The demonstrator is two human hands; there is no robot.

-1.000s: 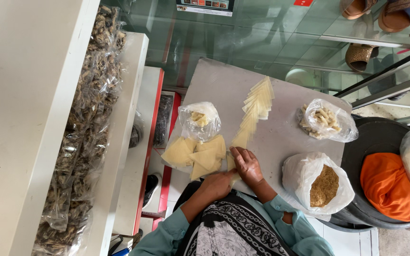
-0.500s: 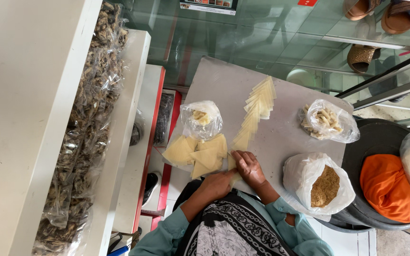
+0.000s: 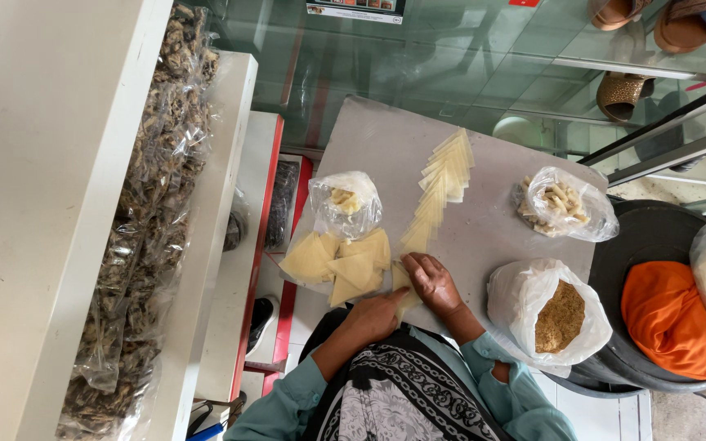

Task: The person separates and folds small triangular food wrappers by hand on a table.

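The fingers of the right hand point(image 3: 433, 283) are bent loosely and press on a pale yellow wrapper sheet point(image 3: 403, 282) that lies flat on the bench point(image 3: 492, 220); the left hand point(image 3: 377, 314) comes in beside it with one finger stretched to the edge of the same sheet, and it is hard to tell if either hand really grips it. Just to the left lies a pile of folded triangles point(image 3: 341, 260), touching a small clear bag with yellow filling point(image 3: 345, 204). From the hands a row of overlapping sheets point(image 3: 439, 189) runs away over the grey bench top. On the right side stand a bag of pale sticks point(image 3: 561, 204) and an open bag of brown crumbs point(image 3: 553, 314). Beside the bench is a dark tub point(image 3: 655, 245) with an orange cloth point(image 3: 672, 314) in it. Behind is green glass with sandals point(image 3: 623, 94) on a shelf, and at the left a white shelf point(image 3: 51, 204) with bags of dried dark goods point(image 3: 145, 220).
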